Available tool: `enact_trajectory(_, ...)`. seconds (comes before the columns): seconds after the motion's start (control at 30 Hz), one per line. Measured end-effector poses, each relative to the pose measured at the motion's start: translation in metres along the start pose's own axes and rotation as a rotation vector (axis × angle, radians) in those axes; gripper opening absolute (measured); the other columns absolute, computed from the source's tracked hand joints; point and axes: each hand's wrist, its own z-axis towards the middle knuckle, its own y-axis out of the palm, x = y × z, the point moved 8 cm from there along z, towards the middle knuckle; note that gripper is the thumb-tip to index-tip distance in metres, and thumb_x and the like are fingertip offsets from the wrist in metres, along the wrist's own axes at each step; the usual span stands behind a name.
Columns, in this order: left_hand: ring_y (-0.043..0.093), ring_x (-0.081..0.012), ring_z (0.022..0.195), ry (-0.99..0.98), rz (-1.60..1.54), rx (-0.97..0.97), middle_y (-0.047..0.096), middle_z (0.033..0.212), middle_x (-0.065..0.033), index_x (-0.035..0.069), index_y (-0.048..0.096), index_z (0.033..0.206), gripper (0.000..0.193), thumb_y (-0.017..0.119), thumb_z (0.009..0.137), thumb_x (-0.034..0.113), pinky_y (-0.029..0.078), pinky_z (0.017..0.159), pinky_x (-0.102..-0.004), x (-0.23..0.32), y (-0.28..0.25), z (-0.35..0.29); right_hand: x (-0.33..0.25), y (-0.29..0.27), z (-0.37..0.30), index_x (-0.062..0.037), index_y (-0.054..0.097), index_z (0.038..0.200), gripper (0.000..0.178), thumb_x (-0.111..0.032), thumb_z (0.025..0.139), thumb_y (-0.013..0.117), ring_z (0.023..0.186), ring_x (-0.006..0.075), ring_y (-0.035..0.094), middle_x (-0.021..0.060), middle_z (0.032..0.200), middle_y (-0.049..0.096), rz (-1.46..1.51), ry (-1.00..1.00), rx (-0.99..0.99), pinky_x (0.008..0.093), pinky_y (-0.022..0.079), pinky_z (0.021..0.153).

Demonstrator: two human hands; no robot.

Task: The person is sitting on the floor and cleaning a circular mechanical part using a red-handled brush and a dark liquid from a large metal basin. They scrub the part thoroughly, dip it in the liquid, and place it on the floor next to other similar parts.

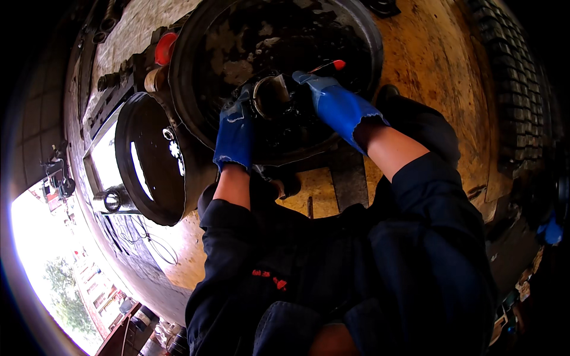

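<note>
My left hand, in a blue work glove with a grimy front, is closed on the left edge of a ring-shaped metal part, dark and wet-looking, over a big round basin. My right hand, gloved in the same blue, is at the part's right side, its fingers bent inward and largely hidden under the glove's back. A thin tool with a red end sticks out just beyond the right fingers; I cannot tell whether they hold it. Dark liquid and residue cover the basin.
To the left stands a second round pan, with a small metal ring piece in it. A red round object lies near the basin's left rim. A treaded tyre is at the right, and a cable lies on the floor at lower left.
</note>
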Motion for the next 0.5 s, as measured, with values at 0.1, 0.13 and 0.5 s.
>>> enact_trajectory(0.1,0.061,-0.0385,0.105,-0.027,-0.027,0.020,0.066,0.112,-0.0215,0.001,0.060,0.122,0.034,0.049,0.090,0.000,0.050,0.092,-0.0422,0.007,-0.004,-0.001,0.001,0.028,-0.019,-0.0054,0.066,0.121,0.056,-0.052,0.089,0.067,0.096,0.0244,0.067,0.0118,0.111,0.071,0.267,0.350,-0.052,0.0365,0.052,0.087)
enact_trajectory(0.13,0.062,-0.0387,0.104,-0.013,-0.011,0.036,0.066,0.111,-0.0216,0.001,0.061,0.121,0.033,0.048,0.091,0.000,0.050,0.092,-0.0423,0.014,-0.012,0.000,-0.009,0.026,-0.017,-0.0052,0.066,0.121,0.057,-0.052,0.089,0.066,0.097,0.0257,0.067,0.0125,0.111,0.071,-0.063,0.302,-0.086,0.0370,0.052,0.087)
enact_trajectory(0.5,0.062,-0.0363,0.110,0.001,-0.046,0.040,0.065,0.118,-0.0217,0.002,0.062,0.124,0.033,0.047,0.095,0.004,0.049,0.097,-0.0389,0.009,-0.016,-0.001,-0.085,0.009,-0.040,-0.0143,0.068,0.121,0.039,-0.043,0.095,0.062,0.095,0.0259,0.070,0.0099,0.101,0.073,-0.762,-0.179,0.086,0.0351,0.054,0.090)
